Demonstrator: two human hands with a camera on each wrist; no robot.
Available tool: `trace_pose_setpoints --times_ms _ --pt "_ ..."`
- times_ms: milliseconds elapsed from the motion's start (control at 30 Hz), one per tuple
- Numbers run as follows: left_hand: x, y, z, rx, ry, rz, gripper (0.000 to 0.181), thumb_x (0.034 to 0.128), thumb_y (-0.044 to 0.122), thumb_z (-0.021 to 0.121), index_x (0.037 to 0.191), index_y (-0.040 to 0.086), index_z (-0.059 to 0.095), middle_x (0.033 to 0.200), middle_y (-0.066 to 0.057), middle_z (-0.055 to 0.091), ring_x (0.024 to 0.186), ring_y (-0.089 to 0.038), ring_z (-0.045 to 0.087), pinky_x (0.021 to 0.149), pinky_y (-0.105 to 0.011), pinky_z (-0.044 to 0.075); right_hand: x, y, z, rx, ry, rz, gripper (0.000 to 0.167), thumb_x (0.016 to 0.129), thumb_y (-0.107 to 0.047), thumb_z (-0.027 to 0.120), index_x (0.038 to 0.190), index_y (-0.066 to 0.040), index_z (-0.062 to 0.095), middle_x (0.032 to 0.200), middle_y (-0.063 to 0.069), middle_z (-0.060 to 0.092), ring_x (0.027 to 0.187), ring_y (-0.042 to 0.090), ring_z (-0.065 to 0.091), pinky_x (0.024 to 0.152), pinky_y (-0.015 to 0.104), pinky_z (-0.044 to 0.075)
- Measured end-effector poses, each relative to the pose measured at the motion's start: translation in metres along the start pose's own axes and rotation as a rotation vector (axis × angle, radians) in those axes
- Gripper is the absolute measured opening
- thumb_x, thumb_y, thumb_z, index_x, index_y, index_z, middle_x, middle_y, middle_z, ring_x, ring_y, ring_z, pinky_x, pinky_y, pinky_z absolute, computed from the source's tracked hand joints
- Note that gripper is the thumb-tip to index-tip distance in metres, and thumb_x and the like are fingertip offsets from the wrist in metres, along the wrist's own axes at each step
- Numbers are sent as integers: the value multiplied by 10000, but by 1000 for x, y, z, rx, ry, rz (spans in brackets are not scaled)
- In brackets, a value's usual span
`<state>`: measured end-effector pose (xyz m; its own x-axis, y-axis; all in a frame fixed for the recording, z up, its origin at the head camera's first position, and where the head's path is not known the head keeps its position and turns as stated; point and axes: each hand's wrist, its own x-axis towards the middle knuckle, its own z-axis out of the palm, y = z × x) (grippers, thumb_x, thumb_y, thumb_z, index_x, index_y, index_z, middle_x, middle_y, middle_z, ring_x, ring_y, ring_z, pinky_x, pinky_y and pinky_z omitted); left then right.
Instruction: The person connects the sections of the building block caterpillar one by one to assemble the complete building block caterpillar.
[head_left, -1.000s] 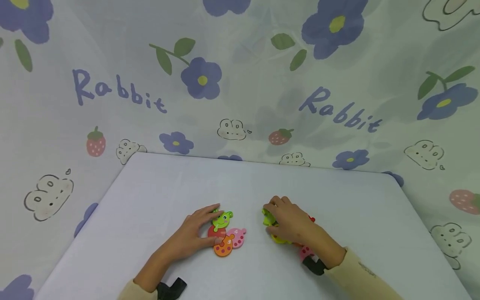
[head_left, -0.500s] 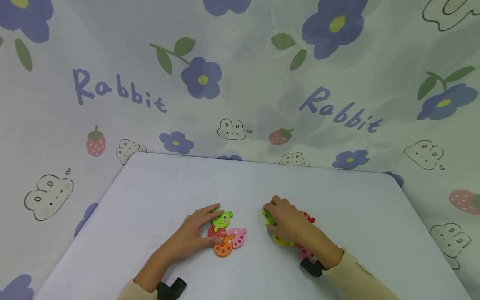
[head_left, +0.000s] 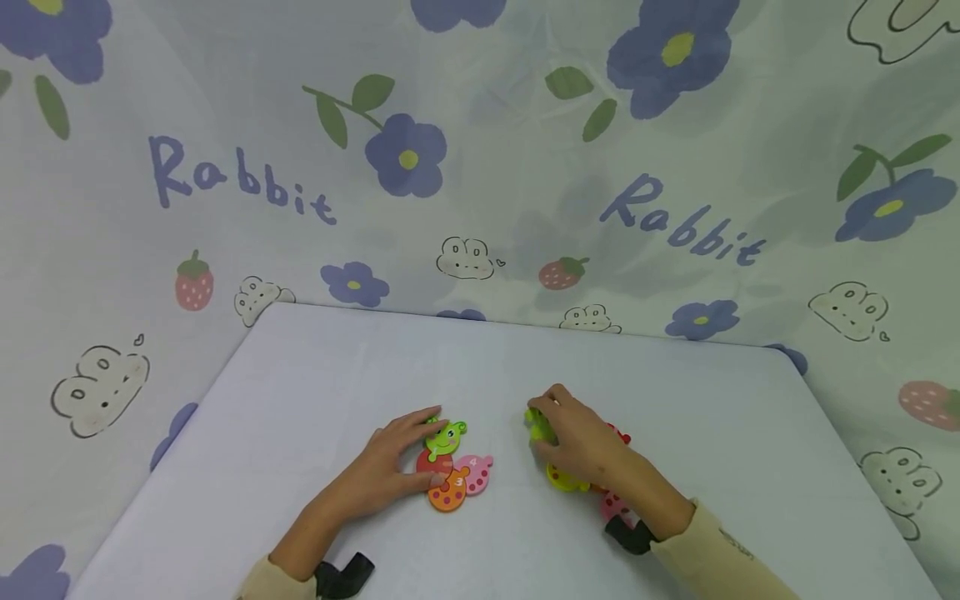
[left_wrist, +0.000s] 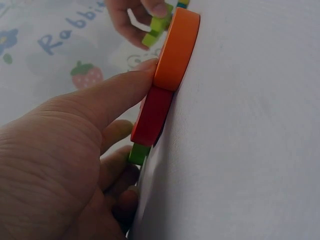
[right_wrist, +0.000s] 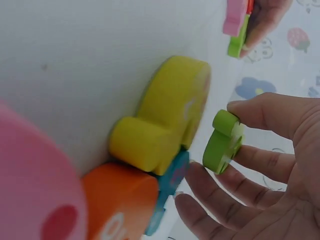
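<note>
On the white table, my left hand (head_left: 375, 479) spans a joined group from its left side. Its fingers lie at the smiling green head piece (head_left: 446, 439), its thumb where the red piece (left_wrist: 151, 116) meets the orange piece (head_left: 447, 494). A pink piece (head_left: 476, 475) adjoins the orange one. My right hand (head_left: 581, 437) pinches another green piece (right_wrist: 220, 145) between thumb and a finger, apart from the yellow piece (right_wrist: 172, 95) in the right wrist view. Blue (right_wrist: 175, 172), orange (right_wrist: 122, 195) and pink (right_wrist: 35, 185) pieces lie alongside the yellow one, partly hidden by this hand in the head view.
A red piece (head_left: 619, 433) shows beyond my right wrist. Black wrist devices (head_left: 345, 575) sit at both cuffs. Behind the table's far edge (head_left: 510, 324) hangs a cloth (head_left: 510, 183) printed with flowers, rabbits and strawberries.
My right hand has shifted slightly up in the head view with its green piece, and more of the yellow piece shows below it. My left hand and its pieces have stayed put.
</note>
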<state>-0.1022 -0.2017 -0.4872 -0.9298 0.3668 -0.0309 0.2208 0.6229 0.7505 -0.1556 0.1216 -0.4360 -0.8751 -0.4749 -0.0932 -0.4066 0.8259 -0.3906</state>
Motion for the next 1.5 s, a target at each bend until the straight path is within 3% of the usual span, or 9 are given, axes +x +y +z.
trace_pose_setpoints --times_ms 333,567,767,1033,1300,1500 --pt "1 -1 1 11 -3 1 784 864 487 840 1555 297 521 1665 78 360 1549 -270 284 1197 -675 203 -4 -15 -8 23 17 -26 571 897 -212 845 1411 -118 616 1326 41 553 1097 163 624 913 358 594" --pt "1 0 0 13 -5 -6 774 863 496 838 1547 305 531 1669 74 353 1550 -267 279 1198 -679 194 -9 -31 -8 6 26 -117 554 894 -189 838 1402 -112 632 1314 45 569 1107 164 631 933 339 585" --pt "-1 -2 1 3 3 6 768 863 511 833 1542 313 535 1668 73 357 1549 -261 283 1191 -690 197 -10 -46 2 -22 -22 -180 533 897 -206 832 1383 -100 640 1253 21 571 1034 140 637 890 302 592" --pt "-1 -2 1 -3 6 27 757 875 512 824 1542 308 532 1664 95 354 1548 -259 287 1178 -732 166 -6 -56 23 -99 -84 -161 495 905 -293 840 1358 -181 675 1243 8 579 995 130 607 857 272 588" --pt "0 -1 2 9 -4 19 761 872 498 832 1546 315 530 1665 92 356 1547 -249 290 1190 -683 203 -4 -53 34 -143 -87 -193 427 914 -293 837 1311 -201 709 1236 6 593 1034 158 558 822 258 573" --pt "0 -2 2 9 2 18 757 868 495 836 1541 321 534 1665 102 351 1548 -246 284 1192 -679 201 -4 -51 36 -146 -78 -176 478 910 -316 841 1346 -189 690 1262 17 604 1067 172 550 864 285 576"
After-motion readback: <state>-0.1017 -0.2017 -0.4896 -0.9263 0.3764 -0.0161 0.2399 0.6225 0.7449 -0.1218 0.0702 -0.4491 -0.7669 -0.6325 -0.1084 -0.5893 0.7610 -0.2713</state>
